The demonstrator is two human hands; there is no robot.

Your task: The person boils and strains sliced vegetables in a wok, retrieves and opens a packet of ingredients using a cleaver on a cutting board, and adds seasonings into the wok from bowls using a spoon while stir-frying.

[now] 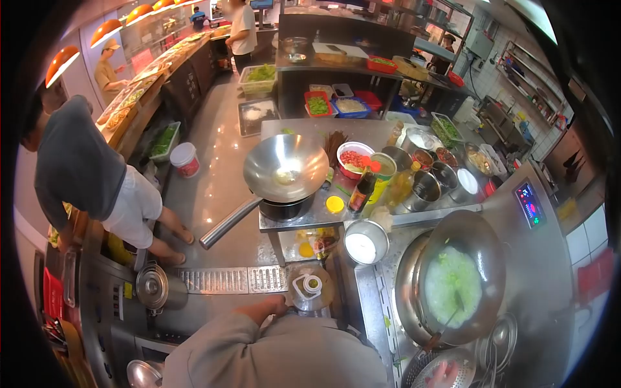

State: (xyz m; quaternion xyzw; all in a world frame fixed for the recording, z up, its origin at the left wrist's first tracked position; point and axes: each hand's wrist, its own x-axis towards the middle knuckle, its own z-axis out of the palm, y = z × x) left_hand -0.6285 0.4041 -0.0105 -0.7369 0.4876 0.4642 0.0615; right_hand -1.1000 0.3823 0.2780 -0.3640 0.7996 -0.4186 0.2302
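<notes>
Left hand [277, 304] beside the jug [309, 294]; cannot tell its fingers' state; bottle [361, 194] label unreadable.

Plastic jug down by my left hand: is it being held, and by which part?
That can't be told: the left hand is close beside the plastic jug, but its fingers don't show clearly enough to settle any hold.

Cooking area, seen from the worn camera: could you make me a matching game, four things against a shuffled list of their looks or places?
1. Large wok
2. Dark bottle
3. Bucket
4. Steel pan

A. White, standing on the floor
B. Holds bright green food
C. Handle juts past the counter
D. Topped with a red cap

Pairs: 1-B, 2-D, 3-A, 4-C
</notes>
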